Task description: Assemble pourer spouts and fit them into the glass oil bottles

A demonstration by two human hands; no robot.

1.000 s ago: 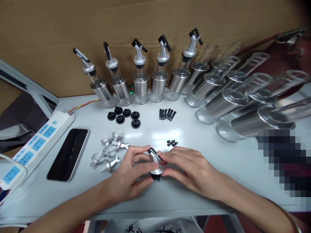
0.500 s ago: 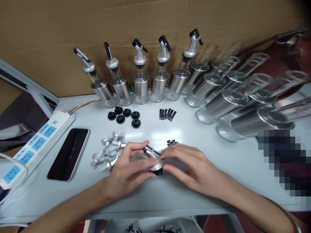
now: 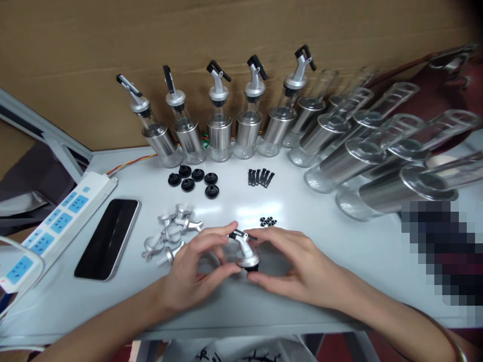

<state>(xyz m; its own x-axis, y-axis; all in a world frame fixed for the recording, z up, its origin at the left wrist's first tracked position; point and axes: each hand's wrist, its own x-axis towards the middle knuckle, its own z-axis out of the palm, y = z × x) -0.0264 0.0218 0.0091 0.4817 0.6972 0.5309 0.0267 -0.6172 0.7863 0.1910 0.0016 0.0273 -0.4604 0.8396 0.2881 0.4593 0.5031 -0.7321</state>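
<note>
Both my hands pinch one silver pourer spout with a black lever on top and a black stopper below, just above the white table. My left hand grips it from the left with thumb and forefinger. My right hand closes on it from the right, fingertips at the black lever. A heap of bare silver spouts lies just left of my left hand. Small black rings sit right behind my right hand.
Several finished bottles with pourers stand in a row at the back. Several open steel-sleeved glass bottles crowd the right. Black stoppers and black pins lie mid-table. A phone and power strip lie left.
The spout has been turned in my fingers from leaning left to more upright and shifted slightly right. My hands have stayed in about the same place.
</note>
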